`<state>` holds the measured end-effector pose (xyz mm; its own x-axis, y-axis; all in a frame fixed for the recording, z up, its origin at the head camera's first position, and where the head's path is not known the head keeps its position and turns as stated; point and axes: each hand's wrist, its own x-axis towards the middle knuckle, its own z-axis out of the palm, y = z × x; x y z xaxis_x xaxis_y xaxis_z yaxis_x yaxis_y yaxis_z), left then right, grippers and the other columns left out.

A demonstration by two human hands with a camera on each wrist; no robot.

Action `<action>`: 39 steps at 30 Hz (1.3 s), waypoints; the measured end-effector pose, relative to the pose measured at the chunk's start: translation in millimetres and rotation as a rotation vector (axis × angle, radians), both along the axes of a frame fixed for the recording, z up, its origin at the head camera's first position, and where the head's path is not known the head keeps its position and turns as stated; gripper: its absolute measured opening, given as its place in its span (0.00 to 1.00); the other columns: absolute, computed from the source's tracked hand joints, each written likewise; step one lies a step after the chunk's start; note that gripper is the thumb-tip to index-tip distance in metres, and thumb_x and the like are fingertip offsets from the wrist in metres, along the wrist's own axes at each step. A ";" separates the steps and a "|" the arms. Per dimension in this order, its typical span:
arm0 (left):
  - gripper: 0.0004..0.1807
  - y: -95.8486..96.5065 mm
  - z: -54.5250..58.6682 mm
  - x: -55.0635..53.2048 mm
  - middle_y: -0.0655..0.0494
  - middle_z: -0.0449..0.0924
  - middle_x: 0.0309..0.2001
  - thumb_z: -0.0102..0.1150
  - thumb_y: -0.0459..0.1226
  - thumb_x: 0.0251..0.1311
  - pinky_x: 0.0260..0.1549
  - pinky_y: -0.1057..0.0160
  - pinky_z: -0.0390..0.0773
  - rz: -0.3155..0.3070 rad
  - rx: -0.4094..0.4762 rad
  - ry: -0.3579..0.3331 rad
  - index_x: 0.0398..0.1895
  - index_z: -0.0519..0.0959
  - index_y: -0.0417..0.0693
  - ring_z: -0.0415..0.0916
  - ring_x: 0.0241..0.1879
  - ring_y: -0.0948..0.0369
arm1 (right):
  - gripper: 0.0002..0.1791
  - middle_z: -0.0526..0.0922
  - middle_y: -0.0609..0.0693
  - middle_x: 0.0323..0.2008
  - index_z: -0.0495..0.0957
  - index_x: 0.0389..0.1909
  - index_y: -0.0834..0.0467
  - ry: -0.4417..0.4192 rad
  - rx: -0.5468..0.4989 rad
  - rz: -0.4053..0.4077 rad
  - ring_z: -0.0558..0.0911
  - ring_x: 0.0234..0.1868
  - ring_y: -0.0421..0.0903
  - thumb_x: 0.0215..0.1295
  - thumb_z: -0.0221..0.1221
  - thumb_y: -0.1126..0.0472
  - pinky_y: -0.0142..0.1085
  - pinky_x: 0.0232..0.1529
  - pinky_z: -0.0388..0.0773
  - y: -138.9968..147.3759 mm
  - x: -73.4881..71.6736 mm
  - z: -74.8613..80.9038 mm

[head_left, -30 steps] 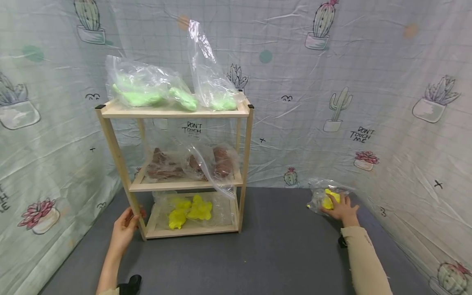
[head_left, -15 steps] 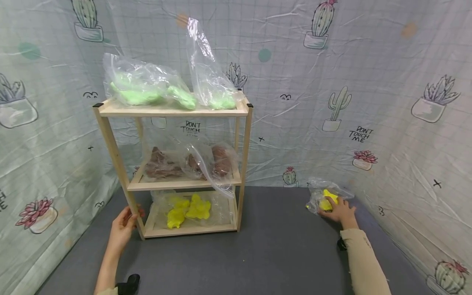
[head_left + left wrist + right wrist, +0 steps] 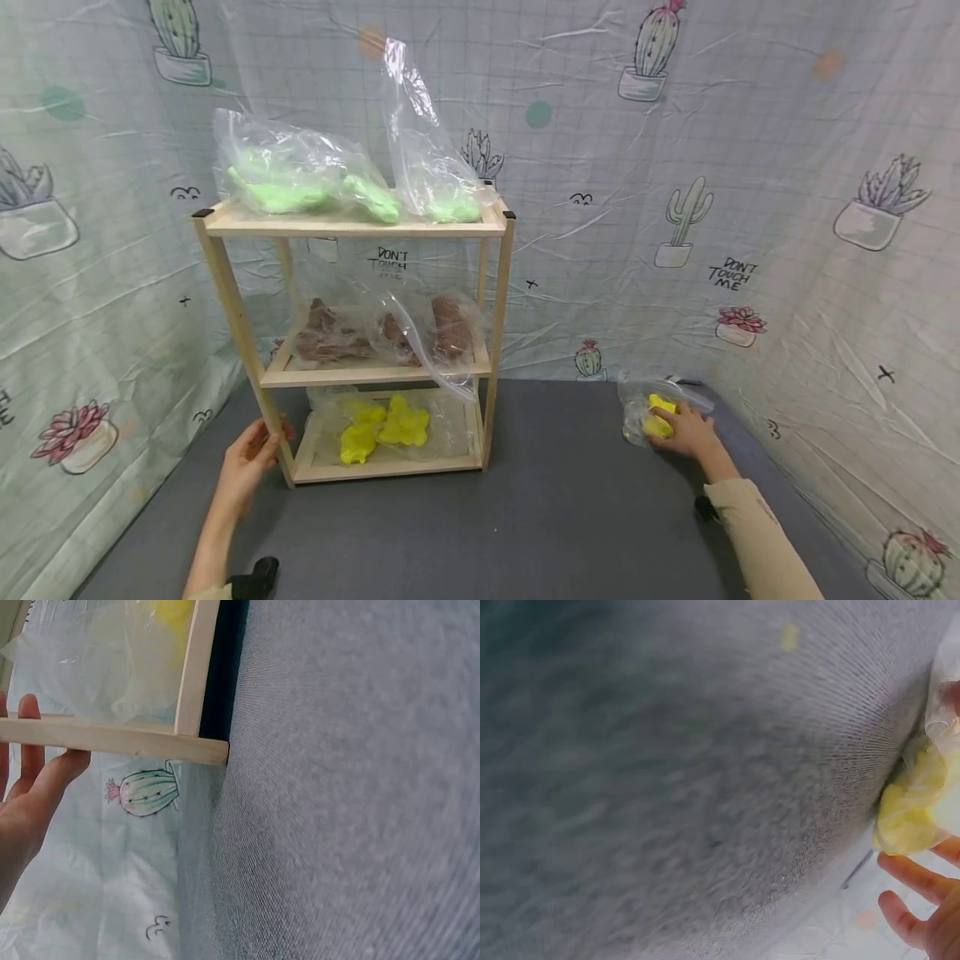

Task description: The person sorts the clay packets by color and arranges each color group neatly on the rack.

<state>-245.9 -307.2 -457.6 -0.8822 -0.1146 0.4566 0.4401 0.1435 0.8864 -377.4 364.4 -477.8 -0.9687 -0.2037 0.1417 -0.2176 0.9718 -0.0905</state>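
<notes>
My left hand (image 3: 249, 457) grips the front left post (image 3: 243, 333) of a three-tier wooden shelf (image 3: 375, 377) near its foot. In the left wrist view, fingers (image 3: 30, 761) show on both sides of the post (image 3: 127, 741). At the right, my right hand (image 3: 688, 433) holds a clear plastic bag (image 3: 633, 402) with a yellow lumpy piece (image 3: 658, 417) inside, low at the table. The right wrist view shows the fingers (image 3: 911, 874) beside the yellow piece (image 3: 907, 821) and the thumb partly cut off at the edge.
Bags with pale green pieces (image 3: 288, 196) lie on the top tier, brown pieces (image 3: 452, 327) on the middle, yellow pieces (image 3: 405, 423) on the bottom. A cactus-print sheet (image 3: 585, 275) hangs behind and beside the dark grey table (image 3: 570, 517).
My right hand and the bag have shifted slightly left and toward me, and a short dark strip now shows behind the bag. The left hand keeps its place on the post.
</notes>
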 end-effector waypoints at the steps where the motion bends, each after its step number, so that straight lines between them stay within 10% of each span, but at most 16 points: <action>1: 0.18 -0.9 0.3 0.6 0.71 0.78 0.39 0.43 0.31 0.64 0.32 0.74 0.72 -0.012 0.001 0.000 0.56 0.65 0.35 0.75 0.40 0.76 | 0.31 0.67 0.67 0.41 0.70 0.53 0.58 -0.002 0.005 0.014 0.69 0.39 0.66 0.50 0.59 0.44 0.59 0.34 0.60 -0.6 1.5 0.9; 23: 0.17 -0.2 4.2 -0.7 0.71 0.78 0.39 0.40 0.37 0.67 0.32 0.72 0.72 -0.056 0.061 -0.051 0.55 0.65 0.40 0.75 0.40 0.75 | 0.22 0.67 0.53 0.37 0.76 0.45 0.50 0.308 -0.043 0.287 0.65 0.35 0.50 0.45 0.65 0.53 0.37 0.27 0.55 -31.0 62.6 10.5; 33: 0.17 2.4 5.1 -1.0 0.74 0.78 0.37 0.40 0.38 0.67 0.30 0.73 0.71 0.009 0.040 -0.087 0.55 0.65 0.40 0.74 0.39 0.77 | 0.25 0.70 0.54 0.40 0.77 0.41 0.48 0.498 -0.088 0.478 0.66 0.40 0.49 0.35 0.69 0.56 0.39 0.31 0.59 -64.6 97.3 15.9; 39: 0.17 2.7 4.5 -1.3 0.74 0.78 0.36 0.40 0.38 0.67 0.30 0.74 0.72 0.020 0.045 -0.079 0.54 0.65 0.39 0.74 0.38 0.77 | 0.20 0.71 0.54 0.43 0.76 0.42 0.46 0.532 -0.116 0.560 0.66 0.41 0.47 0.45 0.64 0.49 0.40 0.32 0.62 -85.6 111.6 20.5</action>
